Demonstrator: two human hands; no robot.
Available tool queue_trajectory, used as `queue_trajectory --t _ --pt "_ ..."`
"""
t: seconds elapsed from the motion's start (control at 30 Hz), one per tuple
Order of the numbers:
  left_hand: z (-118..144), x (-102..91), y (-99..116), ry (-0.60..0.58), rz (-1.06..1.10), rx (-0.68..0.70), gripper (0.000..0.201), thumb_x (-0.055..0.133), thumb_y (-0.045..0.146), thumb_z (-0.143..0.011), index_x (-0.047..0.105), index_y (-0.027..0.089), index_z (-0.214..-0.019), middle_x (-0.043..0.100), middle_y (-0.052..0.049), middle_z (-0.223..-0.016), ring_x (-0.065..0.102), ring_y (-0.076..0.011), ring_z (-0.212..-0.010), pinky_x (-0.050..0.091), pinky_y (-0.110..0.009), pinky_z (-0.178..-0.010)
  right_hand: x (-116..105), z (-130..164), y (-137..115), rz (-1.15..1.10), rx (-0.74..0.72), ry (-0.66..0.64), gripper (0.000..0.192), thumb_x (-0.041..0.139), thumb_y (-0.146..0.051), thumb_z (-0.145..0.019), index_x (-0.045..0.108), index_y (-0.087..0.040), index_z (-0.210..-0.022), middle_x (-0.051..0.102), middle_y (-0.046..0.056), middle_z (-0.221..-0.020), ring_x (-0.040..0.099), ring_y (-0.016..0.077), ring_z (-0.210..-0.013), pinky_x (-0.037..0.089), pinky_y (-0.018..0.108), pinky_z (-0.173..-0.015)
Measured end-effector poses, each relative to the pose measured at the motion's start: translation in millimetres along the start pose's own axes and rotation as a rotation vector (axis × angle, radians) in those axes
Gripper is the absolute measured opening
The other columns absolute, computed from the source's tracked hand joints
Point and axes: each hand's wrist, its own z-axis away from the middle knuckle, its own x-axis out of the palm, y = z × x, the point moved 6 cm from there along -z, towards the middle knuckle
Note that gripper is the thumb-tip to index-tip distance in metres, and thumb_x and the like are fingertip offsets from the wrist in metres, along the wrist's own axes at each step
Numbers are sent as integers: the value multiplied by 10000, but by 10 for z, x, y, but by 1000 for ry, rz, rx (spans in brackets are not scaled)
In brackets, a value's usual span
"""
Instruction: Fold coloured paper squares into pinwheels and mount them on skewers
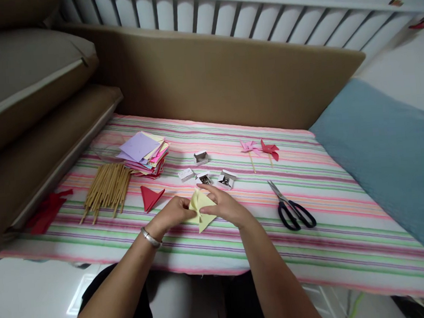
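A pale yellow paper pinwheel (206,220), its corners partly folded in, is held between both hands just above the striped cloth. My left hand (174,211) pinches its left side, thumb near the centre. On the other side my right hand (225,207) grips it, with the thumb pressed at the middle and the index finger over the top corner. Beyond my fingers lie small white boxes; the box behind my right hand (227,179) and the box beside it (204,179) hold small metal pieces. A folded red paper (151,198) rests left of my left hand.
Wooden sticks (107,188) lie in a bundle at left, below a stack of coloured paper squares (141,149). Scissors (291,206) with dark handles lie at right. Pink (250,146) and red (270,149) pinwheels on sticks lie farther back. A brown board (213,76) stands behind.
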Motion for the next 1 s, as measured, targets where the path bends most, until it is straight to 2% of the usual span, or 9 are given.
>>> queue_trajectory --t 0.07,0.13,0.3,0.4,0.53,0.63,0.73,0.9,1.0 --pt "14 124 -13 -160 -98 1 92 640 104 -527 705 164 -551 618 28 -506 474 -114 -434 298 -217 -445 32 12 31 17 35 -33 720 691 -177 -632 458 -268 -1307 633 -24 -733 556 126 -564 420 224 -490" --pt "26 186 -9 -237 -134 15 100 624 134 -555 714 162 -586 632 20 -542 472 -110 -442 302 -217 -455 33 13 58 13 64 -35 738 675 -152 -631 440 -272 -1320 626 -29 -723 545 117 -535 403 211 -462" --pt "-1 165 15 -212 -143 30 106 620 182 -559 718 164 -595 624 15 -525 478 -125 -460 309 -220 -461 -73 1 40 -72 21 33 822 695 -155 -621 365 -258 -1366 601 -51 -683 574 121 -571 428 211 -502" --pt "-23 168 15 -223 -159 33 121 614 184 -573 725 164 -618 625 18 -536 467 -120 -463 291 -215 -459 -75 -1 55 -106 37 8 863 706 -177 -625 318 -251 -1392 616 -41 -701 596 134 -597 447 225 -528" --pt "-28 194 7 -254 -195 64 107 609 183 -600 713 158 -612 597 28 -522 415 -98 -441 256 -215 -453 -27 -23 88 43 4 33 785 709 -139 -579 462 -275 -1311 664 16 -932 614 169 -725 484 256 -580" --pt "-27 183 -12 -228 -206 54 80 619 178 -611 692 147 -598 581 25 -519 419 -94 -447 269 -219 -462 10 -54 103 113 -43 69 745 692 -118 -567 513 -286 -1271 638 20 -1090 607 182 -805 495 274 -646" --pt "-26 152 15 -167 -137 40 67 674 186 -594 677 136 -638 610 5 -575 491 -112 -495 334 -222 -492 15 -89 129 71 -6 108 742 681 -110 -564 513 -271 -1269 628 28 -1115 606 183 -802 491 281 -655" --pt "-7 1 114 120 223 70 470 775 243 -556 617 186 -995 665 -23 -800 625 -168 -690 470 -276 -636 -50 -156 121 -183 -2 259 726 696 -125 -537 512 -232 -1231 656 36 -1023 623 193 -788 491 287 -643" --pt "1 50 63 113 399 31 441 771 298 -595 625 173 -992 681 -54 -866 642 -178 -722 491 -302 -665 -69 -196 118 -331 -55 339 672 702 -149 -540 520 -220 -1183 672 26 -936 627 193 -753 493 287 -626"
